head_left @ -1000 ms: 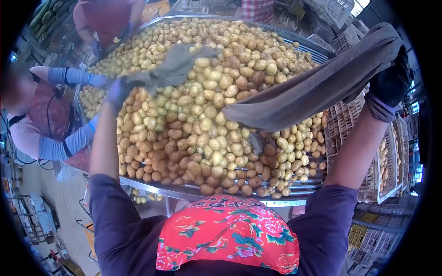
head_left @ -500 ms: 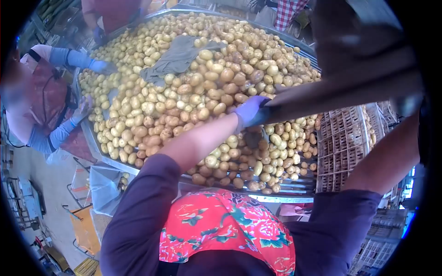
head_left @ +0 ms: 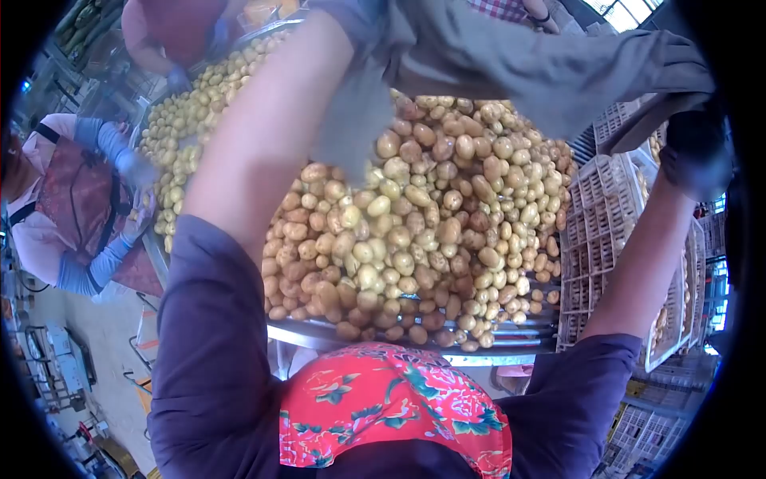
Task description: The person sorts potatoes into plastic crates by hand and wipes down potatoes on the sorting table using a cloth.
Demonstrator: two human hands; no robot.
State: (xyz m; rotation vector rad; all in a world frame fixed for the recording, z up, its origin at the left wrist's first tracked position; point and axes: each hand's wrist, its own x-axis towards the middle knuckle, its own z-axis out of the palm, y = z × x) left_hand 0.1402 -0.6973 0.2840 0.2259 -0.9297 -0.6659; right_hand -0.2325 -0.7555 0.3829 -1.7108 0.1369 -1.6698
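A wide grey cloth (head_left: 511, 68) is stretched in the air above a heap of potatoes (head_left: 415, 215), held up between both my hands. My left hand (head_left: 348, 9), in a bluish glove, is raised at the top edge with its fingers mostly out of sight, and the cloth hangs down from it. Off to the far right, my right hand (head_left: 699, 152), in a dark glove, grips the other end of the cloth; its fingers are blurred and partly covered. The potatoes lie on a metal-edged table (head_left: 495, 358) with rollers, and the cloth and my left arm hide part of them.
White plastic crates (head_left: 594, 239) stand at the right, beside my right arm. A co-worker in a reddish apron (head_left: 76, 184) reaches over potatoes at the left. A second person (head_left: 179, 32) stands at the far left corner, and a checked sleeve (head_left: 503, 9) shows at the back.
My left hand has risen from over the potatoes to the top edge of view. The cloth has been lifted and spread out wide, and my right hand has come into view at the right.
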